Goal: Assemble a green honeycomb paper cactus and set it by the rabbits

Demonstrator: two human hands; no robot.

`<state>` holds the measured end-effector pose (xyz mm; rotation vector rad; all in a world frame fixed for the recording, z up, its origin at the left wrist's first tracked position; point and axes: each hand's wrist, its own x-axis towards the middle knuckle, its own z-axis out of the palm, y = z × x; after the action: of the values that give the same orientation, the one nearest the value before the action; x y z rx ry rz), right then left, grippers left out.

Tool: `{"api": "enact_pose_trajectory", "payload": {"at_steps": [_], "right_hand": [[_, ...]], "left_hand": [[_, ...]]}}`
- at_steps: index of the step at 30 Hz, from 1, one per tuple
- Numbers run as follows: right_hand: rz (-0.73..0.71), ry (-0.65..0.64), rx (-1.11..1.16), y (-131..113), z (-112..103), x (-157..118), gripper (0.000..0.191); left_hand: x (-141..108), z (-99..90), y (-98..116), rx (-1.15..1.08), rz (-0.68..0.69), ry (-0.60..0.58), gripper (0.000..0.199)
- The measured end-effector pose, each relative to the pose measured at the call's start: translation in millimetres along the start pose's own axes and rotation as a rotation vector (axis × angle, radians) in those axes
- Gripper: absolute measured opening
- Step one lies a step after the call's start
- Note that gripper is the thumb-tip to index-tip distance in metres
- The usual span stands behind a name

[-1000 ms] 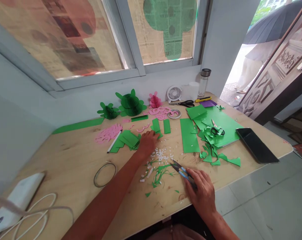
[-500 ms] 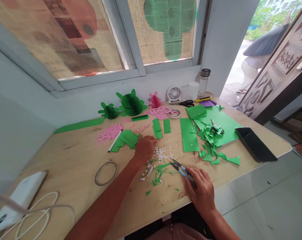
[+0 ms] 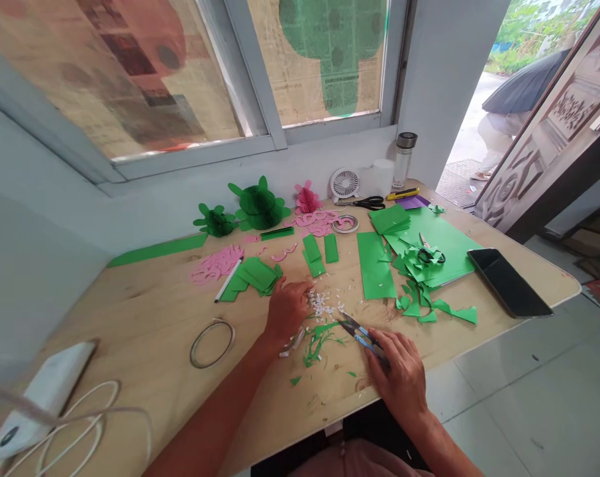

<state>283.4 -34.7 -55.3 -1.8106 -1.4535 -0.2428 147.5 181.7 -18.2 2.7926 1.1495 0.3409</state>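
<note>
My right hand (image 3: 400, 376) is closed around a pair of thread snips (image 3: 363, 338), their blades parted and pointing at the paper bits. My left hand (image 3: 287, 306) rests low over the table with its fingers bent together. Its fingertips are beside a scatter of small white paper scraps (image 3: 322, 303), and anything between them is hidden. Thin green paper trimmings (image 3: 320, 344) lie between the hands. A stack of green paper pieces (image 3: 254, 275) sits just past the left hand, with a white pen (image 3: 228, 281) alongside. Narrow green strips (image 3: 312, 254) lie beyond the fingertips.
Folded green paper shapes (image 3: 261, 205) stand by the wall near pink cutouts (image 3: 317, 222). Green sheets (image 3: 453, 245), small scissors (image 3: 431, 256) and a phone (image 3: 509, 282) lie to the right. A tape ring (image 3: 211, 343) and white cable (image 3: 99, 424) are at left; a bottle (image 3: 404, 159) stands behind.
My left hand has drawn back slightly towards me and its fingers look more bent. The right hand and the snips have stayed nearly in place.
</note>
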Motion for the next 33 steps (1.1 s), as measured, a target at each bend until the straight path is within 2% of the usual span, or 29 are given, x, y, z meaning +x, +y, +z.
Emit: {"api": "enact_pose_trajectory", "payload": {"at_steps": [7, 11, 15, 21, 24, 29, 33], "right_hand": [[0.002, -0.003, 0.006, -1, -1, 1, 0.021], [-0.003, 0.013, -0.007, -1, 0, 1, 0.02], [-0.006, 0.008, -0.016, 0, 0, 0, 0.021], [-0.011, 0.015, -0.016, 1, 0, -1, 0.022], [-0.015, 0.014, -0.022, 1, 0, 0, 0.022], [-0.023, 0.024, -0.026, 1, -1, 0, 0.021], [-0.016, 0.027, -0.029, 1, 0, 0, 0.021]], "left_hand": [[24, 1.4, 5, 0.072, 0.031, -0.032, 0.044], [17, 6.2, 5, 0.074, 0.074, -0.065, 0.046], [7, 3.4, -9, 0.047, 0.081, -0.075, 0.047], [5, -20.9, -44, 0.112, -0.117, 0.053, 0.042], [4, -25.1, -51, 0.16, -0.13, 0.068, 0.033], [2, -14.7, -44, 0.188, -0.069, 0.051, 0.025], [-18, -5.8, -32, 0.163, -0.029, 0.025, 0.03]]}}
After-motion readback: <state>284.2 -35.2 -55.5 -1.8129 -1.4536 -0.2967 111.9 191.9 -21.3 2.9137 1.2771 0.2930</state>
